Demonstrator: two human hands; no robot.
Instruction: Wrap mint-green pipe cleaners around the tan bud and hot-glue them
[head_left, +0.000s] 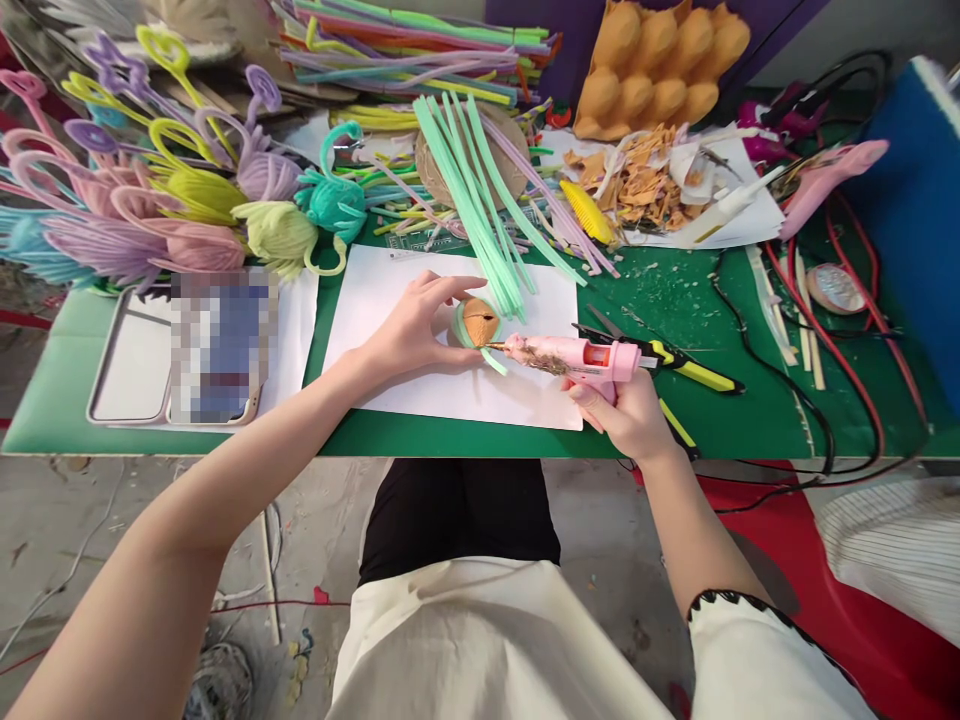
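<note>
Tan foam piece point(481, 321), ringed by a mint pipe cleaner point(495, 360), resting on white paper point(450, 395) on the green bench point(675, 300), pinched in the fingertips of the left hand point(416, 328); right hand point(631, 412) closed round a pink glue gun point(596, 360), nozzle tip touching the piece.

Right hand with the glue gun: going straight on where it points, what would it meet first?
Probably the tan piece, held by the left hand on the white paper. The pink glue gun in the right hand points its nozzle at it, almost touching, though depth is unclear.
</note>
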